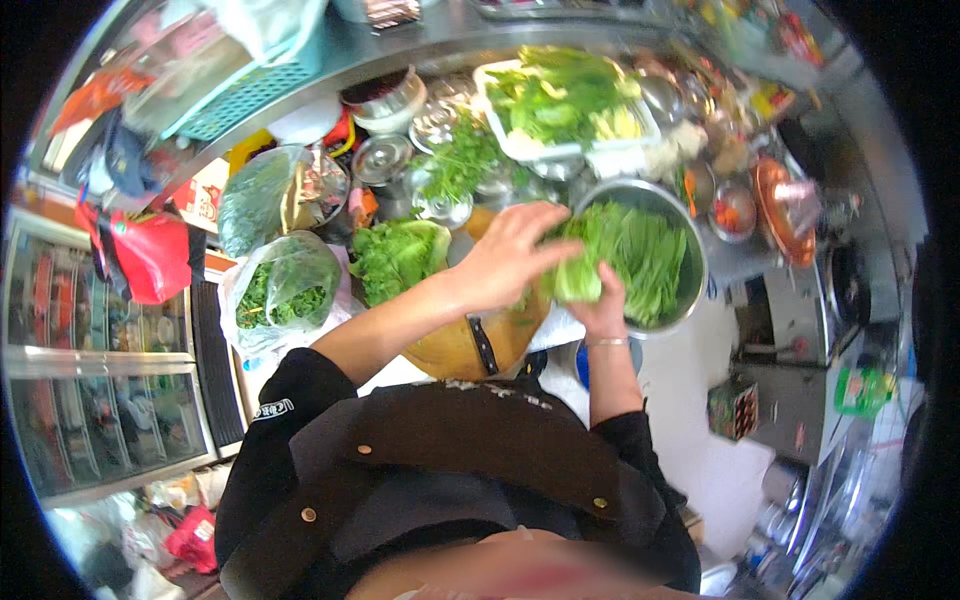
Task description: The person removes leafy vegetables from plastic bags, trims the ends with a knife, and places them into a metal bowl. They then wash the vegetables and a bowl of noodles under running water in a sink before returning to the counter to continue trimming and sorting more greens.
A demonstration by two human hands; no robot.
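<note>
Over the left rim of a large metal pot (694, 292), my right hand (606, 300) grips a bunch of leafy greens (579, 277). More long green leaves (649, 255) lie inside the pot. My left hand (517, 251) is just left of the bunch, palm down with fingers spread and slightly blurred; it holds nothing I can make out. Beneath it is a round wooden chopping board (442, 349). A knife with a black riveted handle (482, 345) lies there, its blade mostly hidden by my left arm. A head of lettuce (401, 259) sits at the board's left side.
Behind the board are loose herbs (469, 161), metal lids (382, 159) and a white basket of greens (499, 135). Clear plastic bags of greens (289, 285) stand at the left. Small bowls (733, 214) and a copper-coloured pan (784, 217) are right of the pot.
</note>
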